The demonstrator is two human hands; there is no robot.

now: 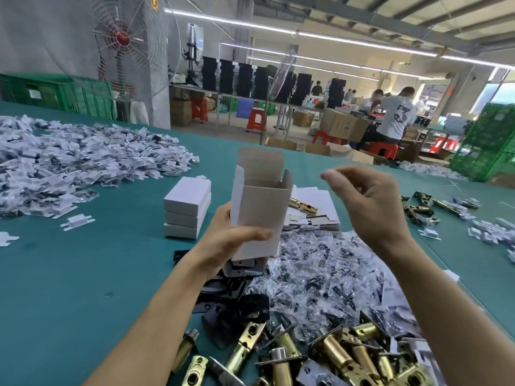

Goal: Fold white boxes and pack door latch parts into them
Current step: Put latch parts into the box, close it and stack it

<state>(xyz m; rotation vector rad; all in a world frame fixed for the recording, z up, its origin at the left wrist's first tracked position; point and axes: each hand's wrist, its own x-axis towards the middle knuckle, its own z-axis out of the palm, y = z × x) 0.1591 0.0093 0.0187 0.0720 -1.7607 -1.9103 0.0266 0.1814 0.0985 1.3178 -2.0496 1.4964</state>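
My left hand (pixel 231 240) grips a white box (pixel 262 210) upright above the table, its top flaps standing open. My right hand (pixel 370 201) hovers to the right of the box at about the same height, fingers loosely curled and holding nothing. Brass and steel door latch parts (pixel 334 355) lie in a heap at the near edge below my arms. Small clear bags of screws (pixel 320 268) are piled under my hands, with black metal plates (pixel 237 302) beside them. Three closed white boxes (pixel 186 211) are stacked just left of the held box.
A green table (pixel 83 274) carries a wide heap of white packets (pixel 83 165) at the far left. Flat box blanks (pixel 315 210) lie behind the held box. More latches (pixel 420 207) lie at right. A fan (pixel 131 45), green crates (pixel 485 146) and seated workers (pixel 393 115) are beyond.
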